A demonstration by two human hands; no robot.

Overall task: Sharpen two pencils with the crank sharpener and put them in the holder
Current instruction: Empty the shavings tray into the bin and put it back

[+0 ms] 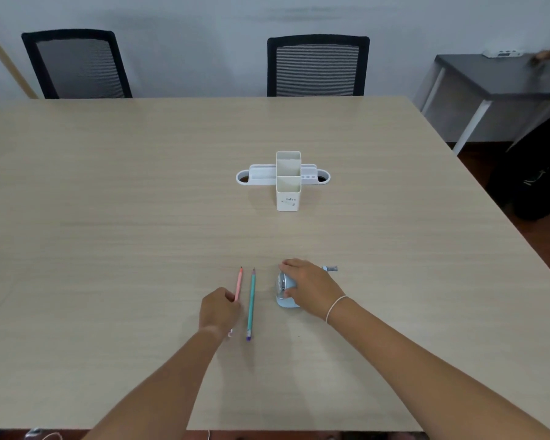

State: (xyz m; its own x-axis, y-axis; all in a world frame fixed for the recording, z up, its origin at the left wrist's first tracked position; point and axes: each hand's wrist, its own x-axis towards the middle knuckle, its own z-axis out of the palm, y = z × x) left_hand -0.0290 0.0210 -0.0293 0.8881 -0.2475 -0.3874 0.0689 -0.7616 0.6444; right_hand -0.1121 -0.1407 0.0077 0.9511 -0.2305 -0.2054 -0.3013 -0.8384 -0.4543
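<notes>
Our left hand (219, 309) sits curled at lower centre of the frame, fingers closed; our right hand (308, 289), wrist banded, spreads palm-down just right of it.

An office or meeting room: a long pale wood-grain table (140, 185), two black mesh chairs (318, 66) against a plain wall (188, 33).

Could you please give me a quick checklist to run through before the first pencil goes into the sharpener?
1. Left hand has closed on the pink pencil: ok, fingers curl around its middle.
2. Pink pencil lifted off the table: cannot tell.
3. Right hand steadies the blue sharpener: ok, it rests on top.
4. Crank free to turn: ok, it sticks out beyond the hand.
5. Green pencil out of the way: ok, lying between the hands, untouched.
6. Holder compartments open to receive pencils: ok.
</notes>
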